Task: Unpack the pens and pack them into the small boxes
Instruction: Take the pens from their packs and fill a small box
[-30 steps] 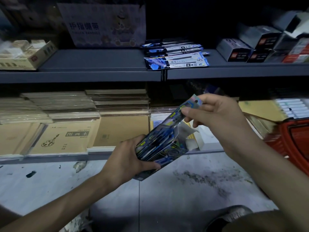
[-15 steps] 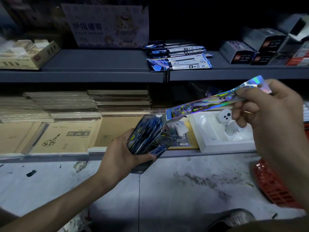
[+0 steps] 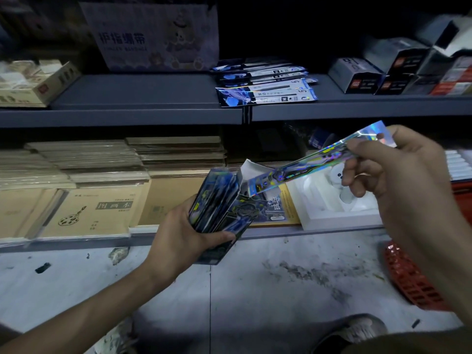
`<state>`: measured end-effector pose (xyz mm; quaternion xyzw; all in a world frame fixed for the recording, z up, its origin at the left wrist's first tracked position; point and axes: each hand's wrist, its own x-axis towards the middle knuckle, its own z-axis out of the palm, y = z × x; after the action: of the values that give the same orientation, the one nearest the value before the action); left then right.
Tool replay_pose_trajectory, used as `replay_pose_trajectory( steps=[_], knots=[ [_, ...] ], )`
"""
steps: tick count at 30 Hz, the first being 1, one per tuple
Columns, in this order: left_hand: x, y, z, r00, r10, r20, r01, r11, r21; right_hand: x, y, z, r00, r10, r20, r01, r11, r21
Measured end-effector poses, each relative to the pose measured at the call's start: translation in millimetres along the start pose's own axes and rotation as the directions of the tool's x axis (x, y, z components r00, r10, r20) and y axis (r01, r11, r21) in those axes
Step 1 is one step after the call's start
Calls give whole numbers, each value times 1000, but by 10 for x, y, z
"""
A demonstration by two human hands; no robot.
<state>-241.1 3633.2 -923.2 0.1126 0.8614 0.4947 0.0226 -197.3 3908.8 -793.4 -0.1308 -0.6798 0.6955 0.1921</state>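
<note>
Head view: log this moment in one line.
left hand: grips pen box | right hand: pinches holographic pen packet | stage: unpacking

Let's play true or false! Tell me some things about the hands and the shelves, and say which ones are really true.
1. The left hand grips a box full of packets. True.
2. The right hand is empty. False: it pinches one pen packet by its end.
3. A stack of packets lies on the upper shelf. True.
4. The red basket stands on the upper shelf. False: it is on the floor, at the right.
</note>
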Motion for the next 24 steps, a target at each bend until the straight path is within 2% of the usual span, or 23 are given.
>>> replay_pose_trajectory(
  steps=[6, 13, 16, 21, 24],
  knots=[
    [3, -9, 25, 1000, -7, 26, 7, 1000, 1, -4, 54, 36, 1000, -25, -14, 24, 996, -81],
    [8, -8, 19, 1000, -12, 10, 11, 999, 52, -121, 97, 159, 996, -81, 34, 86, 984, -158],
    [-11, -1, 26, 1000, -7, 29, 4, 997, 83, -228, 193, 305, 995, 0, 98, 20, 981, -193],
    [-41, 62, 48, 999, 19, 45, -24, 993, 118, -343, 373, 465, 956, 219, 195, -134, 918, -373],
    [-31, 80, 39, 999, 15, 39, -19, 994, 104, -312, 382, 458, 948, 248, 198, -145, 894, -425]
  ],
)
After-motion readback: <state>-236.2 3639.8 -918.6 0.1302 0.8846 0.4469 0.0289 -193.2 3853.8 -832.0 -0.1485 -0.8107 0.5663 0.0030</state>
